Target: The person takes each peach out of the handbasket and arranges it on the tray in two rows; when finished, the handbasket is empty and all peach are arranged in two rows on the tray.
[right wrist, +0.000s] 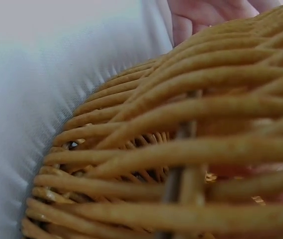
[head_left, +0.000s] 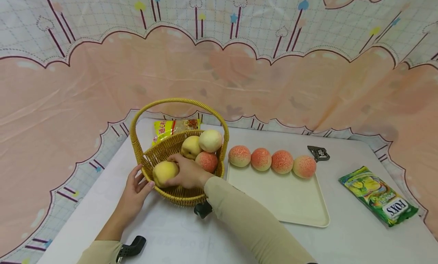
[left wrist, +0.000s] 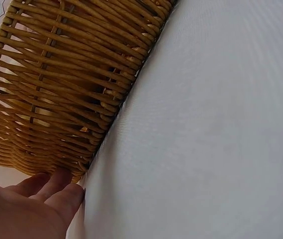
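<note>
A wicker basket (head_left: 181, 198) with a tall hoop handle stands on the table. Inside it my right hand (head_left: 188, 172) grips a yellow apple (head_left: 164, 172) at the basket's left end. Behind that hand lie another yellow apple (head_left: 191, 147), a pale cream fruit (head_left: 210, 140) and a reddish peach (head_left: 207, 162). My left hand (head_left: 133, 193) holds the basket's left rim, thumb toward the front. In the left wrist view, fingers of the left hand (left wrist: 37, 204) touch the wicker wall low down. Wicker strands hide most of the right hand in the right wrist view.
Right of the basket is a cream tray (head_left: 280, 203), with several speckled peaches (head_left: 282, 161) in a row along its far edge. A yellow snack bag (head_left: 171, 129) lies behind the basket. Further right are a small black packet (head_left: 319, 153) and a green Fox's bag (head_left: 378, 195).
</note>
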### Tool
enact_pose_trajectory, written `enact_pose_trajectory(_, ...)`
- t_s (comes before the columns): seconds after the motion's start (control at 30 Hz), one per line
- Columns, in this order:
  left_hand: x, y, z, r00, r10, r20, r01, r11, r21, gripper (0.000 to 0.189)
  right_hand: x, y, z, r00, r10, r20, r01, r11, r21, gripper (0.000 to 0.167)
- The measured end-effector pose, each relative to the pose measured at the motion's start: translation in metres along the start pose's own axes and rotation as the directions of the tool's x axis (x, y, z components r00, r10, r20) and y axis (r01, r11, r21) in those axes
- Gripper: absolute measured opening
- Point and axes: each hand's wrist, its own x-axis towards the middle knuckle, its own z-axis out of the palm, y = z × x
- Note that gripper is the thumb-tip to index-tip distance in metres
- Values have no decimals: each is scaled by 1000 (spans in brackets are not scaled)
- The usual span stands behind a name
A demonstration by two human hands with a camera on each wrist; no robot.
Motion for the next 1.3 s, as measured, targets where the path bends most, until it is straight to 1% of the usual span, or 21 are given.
enact_pose_trajectory(0.2,-1,1,1,1000,1,-5,-1,1000,4,79,-1,1,-1,1000,-4,-11,4,1000,-21,80)
enact_pose_trajectory(0.27,-1,1,1,1000,-3,-6,3,1000,3,79,-3,2,-3,1000,-22,-11,22,999,-30,83)
enact_pose_trajectory(0.4,-1,2,1,1000,-13,-7,13,1000,4,80,-8,3,-13,996,-84,-20,84,996,-34,81)
enact_pose_trajectory(0.6,0,2,1,1000,-26,-14,26,999,22,81,-20,1,-27,988,-144,-50,145,989,21,71)
enact_pose_trajectory(0.73,1,2,1,1000,-28,-13,29,999,25,81,-27,0,-35,978,-194,-79,198,979,49,67)
enact_pose_trajectory(0.83,1,2,1,1000,-26,-11,26,999,19,81,-35,0,-39,972,-211,-107,216,975,47,70)
enact_pose_trajectory(0.97,1,1,2,1000,-22,-9,22,1000,15,81,-48,3,-46,969,-208,-132,218,974,64,74)
enact_pose_trajectory(1.1,0,2,3,1000,-17,-12,18,1000,22,81,-61,8,-55,963,-220,-155,236,967,96,72)
enact_pose_trajectory(1.3,-1,1,2,1000,-9,-12,9,1000,15,81,-82,22,-68,956,-222,-192,235,971,52,71)
